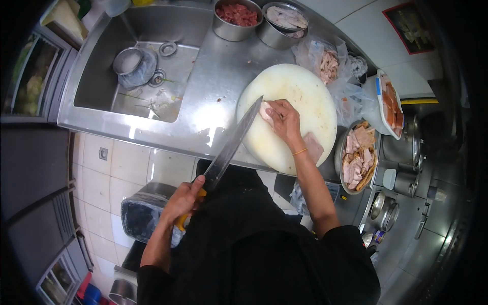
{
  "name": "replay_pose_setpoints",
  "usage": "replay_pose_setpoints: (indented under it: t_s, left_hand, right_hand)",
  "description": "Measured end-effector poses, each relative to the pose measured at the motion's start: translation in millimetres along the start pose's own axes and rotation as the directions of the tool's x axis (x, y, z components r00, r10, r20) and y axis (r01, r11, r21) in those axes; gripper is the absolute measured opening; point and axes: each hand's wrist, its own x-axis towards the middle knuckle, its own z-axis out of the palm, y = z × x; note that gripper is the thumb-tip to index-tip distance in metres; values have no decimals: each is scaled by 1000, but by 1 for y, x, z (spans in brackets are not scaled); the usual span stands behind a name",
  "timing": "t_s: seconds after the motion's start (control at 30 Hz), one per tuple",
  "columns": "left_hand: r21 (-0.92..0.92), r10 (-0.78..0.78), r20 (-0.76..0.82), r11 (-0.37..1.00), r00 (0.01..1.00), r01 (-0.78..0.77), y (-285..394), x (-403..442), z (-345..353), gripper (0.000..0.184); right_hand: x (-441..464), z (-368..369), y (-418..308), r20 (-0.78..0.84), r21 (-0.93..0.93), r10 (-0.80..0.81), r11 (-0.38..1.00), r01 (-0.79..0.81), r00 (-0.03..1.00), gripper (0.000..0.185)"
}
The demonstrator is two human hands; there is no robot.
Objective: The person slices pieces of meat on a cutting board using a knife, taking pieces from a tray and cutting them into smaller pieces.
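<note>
My left hand [187, 202] is closed around the yellow-orange handle of a long knife [231, 145]. The blade slants up and to the right, its tip beside a pale piece of meat [266, 113] near the left edge of the round white cutting board [305, 91]. With bent fingers pressed together, my right hand [284, 119] grips that piece on the board. A flat, pale pink slice [313, 147] lies by my right wrist, partly hidden behind the forearm.
A steel sink [91, 66] holding a strainer [127, 61] is at the upper left. Bowls of red meat [236, 16] and pale meat [286, 18] stand behind the board. Bagged meat [329, 66], a bowl of sliced meat [359, 158] and a white tray [390, 104] are on the right.
</note>
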Motion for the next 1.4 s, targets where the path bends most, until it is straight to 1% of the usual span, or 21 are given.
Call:
replay_pose_setpoints:
  t_s: [0.13,0.2,0.33,0.47,0.53,0.63,0.7,0.8,0.9,0.93,1.0,1.1,1.23,1.3,1.33,1.37,1.4]
  left_hand:
    - [42,-23,21,999,1000,22,9,-1,-8,85]
    - [65,-8,29,998,1000,6,12,5,-13,85]
    - [114,39,59,992,998,-45,29,15,-19,82]
    - [103,59,132,992,990,-73,48,32,-20,80]
    - [78,49,184,995,982,-64,53,45,-18,81]
    - [103,26,197,994,980,-47,63,57,-15,78]
    - [88,-1,223,996,975,-19,57,55,-17,77]
    - [93,-52,241,995,969,30,44,41,-24,77]
    - [92,-88,261,994,961,66,41,31,-27,77]
    - [88,-98,271,993,958,77,40,29,-27,77]
    - [80,-92,276,994,957,72,44,34,-23,77]
    - [53,-59,322,998,945,44,50,52,-15,76]
    - [34,-2,377,999,926,-12,63,72,-2,74]
    - [36,7,359,999,933,-21,68,79,4,71]
    - [39,10,353,999,935,-25,70,81,8,70]
    - [49,-8,336,999,942,-9,72,81,10,70]
    - [61,-26,319,998,947,7,74,80,11,70]
  right_hand:
    - [0,2,7,0,28,-10,1000,10,1000,23]
    - [-1,2,8,4,45,-7,999,6,1000,23]
    - [-3,4,11,-13,8,-60,998,60,998,22]
    - [-5,4,7,-18,0,-71,997,71,997,22]
    - [-6,5,7,-23,-4,-85,996,85,996,23]
    - [-8,6,8,-39,-42,-117,992,116,992,25]
    - [-9,8,8,-59,-94,-151,985,145,987,26]
    - [-12,8,6,-75,-134,-141,982,130,987,27]
    - [-13,8,4,-72,-139,-165,978,154,984,27]
    - [-13,9,5,-68,-117,-151,983,143,986,27]
    - [-14,10,8,-62,-74,-126,990,121,990,27]
    - [-14,9,6,-48,-151,-194,971,185,980,27]
    - [-16,10,2,-42,-116,-186,977,180,982,29]
    - [-15,7,1,-34,-103,-195,976,190,980,30]
    - [-15,6,8,-39,100,-57,993,61,998,31]
    - [-14,5,21,-18,300,79,951,-70,997,32]
    - [-14,1,30,28,485,207,853,-194,978,33]
